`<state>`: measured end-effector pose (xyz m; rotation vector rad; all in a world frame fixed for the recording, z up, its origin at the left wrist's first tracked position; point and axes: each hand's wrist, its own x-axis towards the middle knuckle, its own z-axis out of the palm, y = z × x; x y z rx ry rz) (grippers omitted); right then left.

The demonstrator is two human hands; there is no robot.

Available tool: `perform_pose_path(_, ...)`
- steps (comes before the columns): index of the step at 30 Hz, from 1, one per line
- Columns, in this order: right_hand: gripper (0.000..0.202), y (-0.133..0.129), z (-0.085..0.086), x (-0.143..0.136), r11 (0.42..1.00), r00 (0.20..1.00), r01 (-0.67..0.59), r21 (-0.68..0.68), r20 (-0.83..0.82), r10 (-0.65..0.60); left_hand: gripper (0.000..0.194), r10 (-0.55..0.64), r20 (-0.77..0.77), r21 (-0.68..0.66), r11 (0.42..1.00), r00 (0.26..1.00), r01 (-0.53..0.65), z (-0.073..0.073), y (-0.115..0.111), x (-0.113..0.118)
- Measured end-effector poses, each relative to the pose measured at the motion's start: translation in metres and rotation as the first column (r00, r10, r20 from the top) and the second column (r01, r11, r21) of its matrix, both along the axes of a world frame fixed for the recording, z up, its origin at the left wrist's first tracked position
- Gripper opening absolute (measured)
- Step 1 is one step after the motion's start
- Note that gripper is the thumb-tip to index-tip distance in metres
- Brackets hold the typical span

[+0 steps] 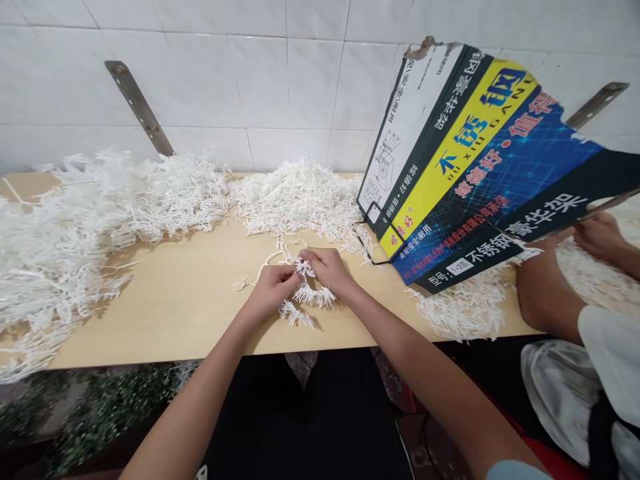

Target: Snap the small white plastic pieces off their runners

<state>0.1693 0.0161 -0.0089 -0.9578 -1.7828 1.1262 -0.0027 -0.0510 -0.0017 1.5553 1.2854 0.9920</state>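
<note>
My left hand (pixel 274 287) and my right hand (pixel 330 270) meet over the middle of the wooden table (pixel 190 300), both pinched on a small cluster of white spiky plastic sprigs (pixel 313 293). Parts of the cluster hang below my fingers and rest on the tabletop. A few loose white stems (pixel 273 257) lie just behind my hands.
Big heaps of white plastic sprigs (pixel 75 220) cover the left side and the back (pixel 300 197). A printed cardboard sheet (pixel 480 153) leans at the right. Another person's arm (pixel 545 280) and hand (pixel 600 237) work beside another white heap (pixel 465 307). Green foliage (pixel 100 407) lies below the table's edge.
</note>
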Motion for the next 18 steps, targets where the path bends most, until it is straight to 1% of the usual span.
perform_pose_path(1,0.055,0.004,-0.004,0.0,0.992,0.993,0.112,-0.061,-0.03,-0.114,0.033,-0.026,-0.008,-0.001,1.0,1.0,0.026,0.001,-0.001,-0.001)
perform_pose_path(2,0.056,0.009,-0.007,-0.001,0.968,0.97,0.218,-0.126,-0.078,-0.229,0.033,-0.056,-0.023,-0.001,0.998,0.998,0.056,0.001,-0.002,-0.001)
perform_pose_path(3,0.057,0.013,-0.01,-0.001,0.938,0.939,0.292,-0.185,-0.131,-0.318,0.034,-0.079,-0.036,0.0,0.997,0.996,0.079,0.002,-0.003,-0.001)
perform_pose_path(4,0.056,0.016,-0.012,-0.001,0.919,0.914,0.324,-0.224,-0.176,-0.365,0.035,-0.088,-0.038,0.001,0.996,0.995,0.088,0.002,-0.003,-0.001)
perform_pose_path(5,0.053,0.017,-0.013,-0.002,0.92,0.91,0.317,-0.23,-0.202,-0.363,0.036,-0.071,-0.026,0.005,0.997,0.997,0.071,0.003,-0.004,-0.001)
perform_pose_path(6,0.048,0.017,-0.013,-0.002,0.941,0.928,0.272,-0.203,-0.205,-0.312,0.037,-0.023,0.001,0.013,1.0,1.0,0.023,0.002,-0.004,-0.001)
perform_pose_path(8,0.04,0.014,-0.01,-0.003,0.985,0.971,0.135,-0.11,-0.183,-0.154,0.039,0.114,0.067,0.032,0.993,0.991,-0.116,0.001,-0.003,0.0)
perform_pose_path(10,0.044,0.007,-0.004,-0.003,0.999,0.984,0.018,-0.046,-0.176,-0.026,0.041,0.214,0.093,0.053,0.974,0.972,-0.22,-0.002,-0.001,0.001)
perform_pose_path(12,0.048,0.001,0.001,-0.003,0.997,0.983,-0.071,-0.024,-0.169,0.066,0.044,0.244,0.104,0.055,0.966,0.964,-0.251,-0.005,0.001,0.001)
perform_pose_path(14,0.047,-0.002,0.004,-0.003,0.992,0.986,-0.127,-0.005,-0.11,0.126,0.044,0.249,0.129,0.032,0.966,0.96,-0.255,-0.006,0.002,0.0)
perform_pose_path(16,0.048,-0.004,0.004,-0.003,0.992,0.991,-0.129,0.016,-0.042,0.13,0.042,0.255,0.159,0.002,0.966,0.954,-0.258,-0.006,0.003,0.001)
perform_pose_path(18,0.043,-0.004,0.003,-0.004,0.994,0.994,-0.109,0.032,-0.017,0.109,0.042,0.255,0.178,-0.03,0.967,0.95,-0.254,-0.004,0.003,0.002)
